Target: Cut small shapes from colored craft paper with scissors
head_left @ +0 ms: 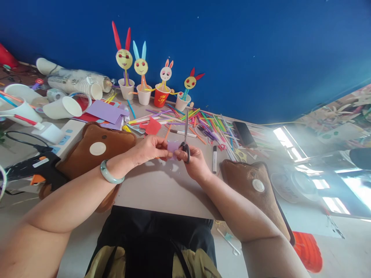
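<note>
My left hand (153,150) pinches a small piece of purple paper (173,146) by its left side, over the near part of the table. Black-handled scissors (186,133) are in my right hand (194,161), their blades pointing up and away from me. The right fingertips also touch the paper's right edge. Small paper scraps lie on the table below both hands. A red paper piece (152,126) and a white marker with a dark cap (183,133) lie just beyond them.
Cups with rabbit figures (144,95) line the blue wall. Coloured sticks (162,116) spread across the back, near a phone (244,134). Brown cushions (257,193) flank the work area. A glue gun (48,166), purple sheets (106,111) and paper cups (63,107) are at left; a grey marker (214,159) at right.
</note>
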